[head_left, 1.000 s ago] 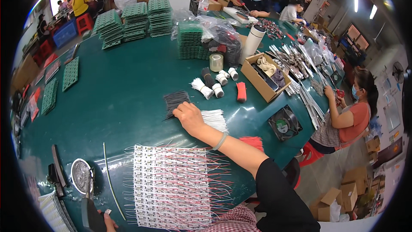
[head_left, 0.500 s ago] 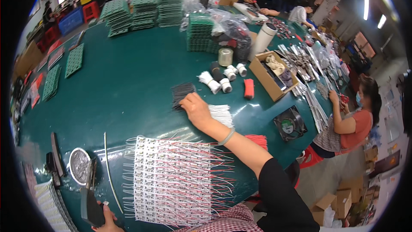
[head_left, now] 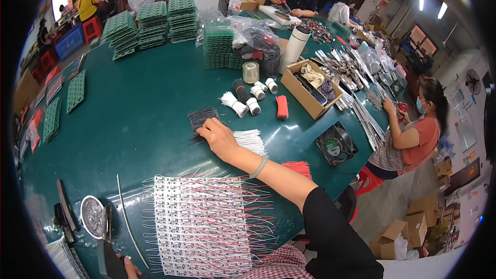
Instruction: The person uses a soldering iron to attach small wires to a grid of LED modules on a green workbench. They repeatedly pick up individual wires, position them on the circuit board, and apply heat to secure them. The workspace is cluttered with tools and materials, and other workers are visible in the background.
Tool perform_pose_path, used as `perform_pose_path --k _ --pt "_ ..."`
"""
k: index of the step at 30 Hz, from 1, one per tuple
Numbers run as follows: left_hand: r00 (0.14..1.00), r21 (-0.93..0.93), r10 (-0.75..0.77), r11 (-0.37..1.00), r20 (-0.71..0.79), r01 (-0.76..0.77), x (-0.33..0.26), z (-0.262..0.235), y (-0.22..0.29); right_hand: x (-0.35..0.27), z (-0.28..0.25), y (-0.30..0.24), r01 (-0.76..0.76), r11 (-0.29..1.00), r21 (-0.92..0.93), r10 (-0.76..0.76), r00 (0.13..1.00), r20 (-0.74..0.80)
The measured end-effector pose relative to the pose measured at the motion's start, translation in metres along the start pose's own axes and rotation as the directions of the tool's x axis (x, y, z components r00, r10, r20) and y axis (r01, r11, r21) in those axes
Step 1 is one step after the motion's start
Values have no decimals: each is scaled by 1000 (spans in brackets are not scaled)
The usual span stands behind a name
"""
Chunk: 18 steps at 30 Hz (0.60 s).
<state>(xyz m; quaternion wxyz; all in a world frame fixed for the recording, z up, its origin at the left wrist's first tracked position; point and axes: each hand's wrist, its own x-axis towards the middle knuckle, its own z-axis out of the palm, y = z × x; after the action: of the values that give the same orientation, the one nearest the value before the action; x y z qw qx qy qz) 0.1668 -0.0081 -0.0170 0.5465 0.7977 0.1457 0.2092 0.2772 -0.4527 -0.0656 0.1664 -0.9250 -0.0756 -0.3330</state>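
My right hand (head_left: 218, 137) reaches across the table with its fingers pinched together at the near edge of a spread of black wires (head_left: 201, 117); the fingertips partly hide what they grip. Beside it, partly under my wrist, lie white wires (head_left: 250, 141) and, nearer me, red wires (head_left: 297, 168). At the lower edge my left hand (head_left: 132, 269), only partly in view, is closed round a dark soldering gun (head_left: 110, 261), whose metal end stands by a round cup of silvery material (head_left: 93, 217). Between my arms lies a white panel of circuit boards (head_left: 199, 227) with red and white wires sticking out.
A bent pale strand (head_left: 127, 219) lies left of the panel. Wire bundles (head_left: 234, 104), a tape roll (head_left: 251, 72), a cardboard box (head_left: 311, 93), a white bottle (head_left: 295, 49) and a black fan (head_left: 336, 144) stand beyond. Green board stacks (head_left: 182, 18) line the back. Co-workers sit far and right.
The whole view has shifted, so the table things sit further left in the picture. My right hand stays at the black wires, and my left hand keeps its hold on the soldering gun.
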Motion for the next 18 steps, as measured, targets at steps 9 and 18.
perform_pose_path --k 9,18 --pt "999 -39 19 999 25 -18 -17 15 64 4 -14 2 73 993 -89 -68 996 56" --pt "996 -141 -84 986 39 88 -14 -4 28 38 -48 -32 371 910 -184 -279 878 390"
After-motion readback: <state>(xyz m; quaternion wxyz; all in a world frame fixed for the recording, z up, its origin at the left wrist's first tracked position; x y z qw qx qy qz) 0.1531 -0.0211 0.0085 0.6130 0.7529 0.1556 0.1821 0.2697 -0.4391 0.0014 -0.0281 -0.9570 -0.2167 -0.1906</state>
